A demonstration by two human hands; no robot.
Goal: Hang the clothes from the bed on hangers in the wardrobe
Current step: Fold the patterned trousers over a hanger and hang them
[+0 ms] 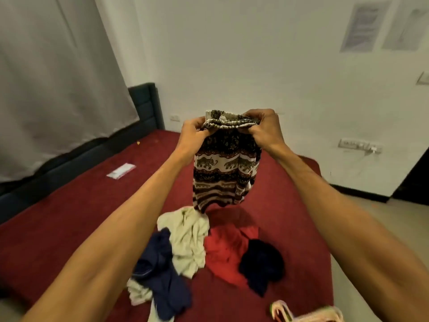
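Note:
Elephant-print trousers in black, brown and white hang in the air above the bed. My left hand and my right hand both grip their gathered elastic waistband, one at each side. Below them on the dark red sheet lie a cream garment, a navy garment, a red garment and a black garment, all crumpled. Pale plastic hangers lie at the bed's near right corner, partly cut off by the frame.
A white paper packet lies on the sheet at the left. A grey curtain hangs along the left side behind the dark headboard. The white wall has sockets; bare floor runs along the bed's right side.

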